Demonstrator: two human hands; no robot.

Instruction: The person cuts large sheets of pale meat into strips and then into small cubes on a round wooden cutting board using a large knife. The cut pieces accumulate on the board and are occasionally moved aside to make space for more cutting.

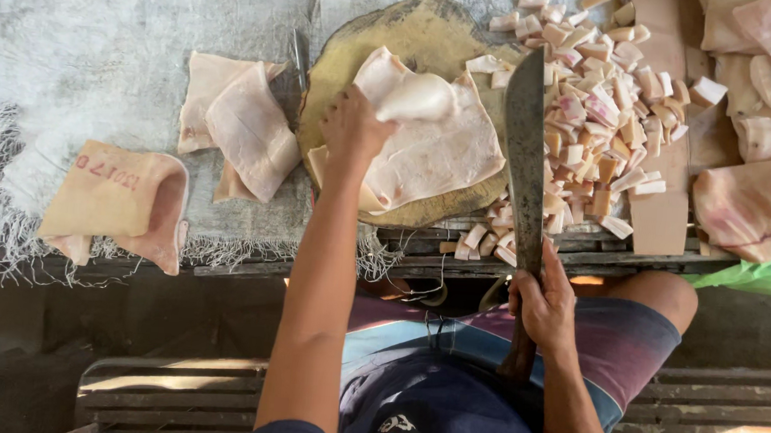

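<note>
Lying limp on the round wooden chopping block [415, 31], the pale, soft, likely slippery slab of pork skin [434, 148] is pinched at its folded far edge by the left hand [353, 125], while the long dark cleaver [525, 154] is gripped by the fully closed right hand [543, 302].

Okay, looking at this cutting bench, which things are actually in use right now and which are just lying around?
In use:
- left hand holding the pale folded pork-skin sheet
- round worn wooden chopping block
- right hand gripping the long dark cleaver

Lying about:
- heap of small cut skin cubes
- uncut skin slabs, left
- uncut skin slabs, right
- green plastic bag
</note>
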